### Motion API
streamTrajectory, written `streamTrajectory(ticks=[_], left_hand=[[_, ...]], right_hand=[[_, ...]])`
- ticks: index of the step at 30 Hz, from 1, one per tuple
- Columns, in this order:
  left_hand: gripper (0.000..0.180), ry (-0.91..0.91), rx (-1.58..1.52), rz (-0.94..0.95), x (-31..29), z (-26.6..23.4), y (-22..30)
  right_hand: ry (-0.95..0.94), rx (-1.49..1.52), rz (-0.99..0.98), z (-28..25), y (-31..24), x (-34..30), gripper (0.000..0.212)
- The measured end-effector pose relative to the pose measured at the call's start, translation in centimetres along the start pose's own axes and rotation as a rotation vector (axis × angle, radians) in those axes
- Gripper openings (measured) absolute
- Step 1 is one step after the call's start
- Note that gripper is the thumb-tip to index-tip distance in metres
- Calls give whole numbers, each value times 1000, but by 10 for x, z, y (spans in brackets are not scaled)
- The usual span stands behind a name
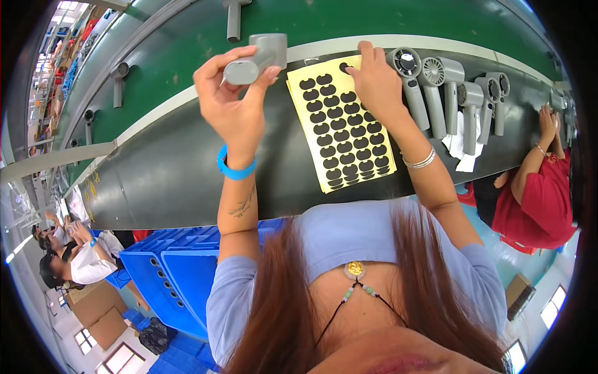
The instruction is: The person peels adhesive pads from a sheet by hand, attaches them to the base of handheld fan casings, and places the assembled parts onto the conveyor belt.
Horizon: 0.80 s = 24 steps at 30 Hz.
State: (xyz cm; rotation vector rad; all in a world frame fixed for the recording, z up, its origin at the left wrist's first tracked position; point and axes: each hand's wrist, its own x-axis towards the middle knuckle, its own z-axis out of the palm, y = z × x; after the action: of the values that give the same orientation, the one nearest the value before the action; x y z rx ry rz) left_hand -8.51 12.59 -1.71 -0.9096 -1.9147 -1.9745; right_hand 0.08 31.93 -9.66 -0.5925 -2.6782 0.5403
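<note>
Held fan (271, 51) — smooth plastic | sticker sheet (327, 121) — paper | tabletop (174, 162): smooth, semi-gloss

Bright, even light is cast over the yellow rectangular paper sheet of black stickers (346, 116), which is rendered clearly, while a dull sheen is spread across the smooth black work surface (168, 149) to its left. Far to the sheet's lower left, a glowing white tube lamp (10, 256) is burnt out, and far to its lower right a pale rectangular window (553, 305) is washed out. Well away from the sheet, straight edges are bowed, distant detail is softened, and the corners are blacked out.
</note>
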Motion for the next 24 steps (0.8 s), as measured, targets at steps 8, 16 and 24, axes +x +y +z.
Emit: streamTrajectory(ticks=[8,16,24], left_hand=[[54,98,-88,-49,-28,-17,3],[54,46,-80,-58,-43,-16,-2],[53,-56,-120,-43,-43,-4,1]], right_hand=[[-30,299,-65,22,-22,-10,11],[-17,249,-49,28,-24,-9,9],[-163,252,11,19,-22,-6,7]])
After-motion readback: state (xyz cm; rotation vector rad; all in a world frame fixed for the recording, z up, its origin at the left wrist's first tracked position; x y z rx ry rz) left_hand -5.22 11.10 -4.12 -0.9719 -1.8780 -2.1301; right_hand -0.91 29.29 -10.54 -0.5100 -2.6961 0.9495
